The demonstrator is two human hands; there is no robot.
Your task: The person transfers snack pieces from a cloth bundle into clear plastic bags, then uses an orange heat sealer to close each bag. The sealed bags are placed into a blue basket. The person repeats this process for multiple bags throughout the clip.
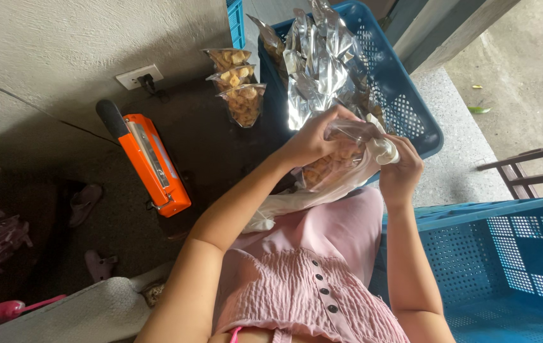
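While both hands meet at the frame's centre, the left hand (pixel 312 140) pinches the top of a clear snack pouch (pixel 335 159). The right hand (pixel 400 170), at its three o'clock, is closed around a white plastic bag (pixel 297 200). At the pouch's twelve o'clock sits a blue crate (pixel 411 114).

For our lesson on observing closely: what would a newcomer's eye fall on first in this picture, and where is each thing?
First, in the middle, the left hand and right hand together hold a clear pouch of golden snacks. Behind them, a blue crate brims with shiny silver pouches. At left, a bright orange sealing machine lies on the dark floor, with three filled pouches standing in a row near the wall.
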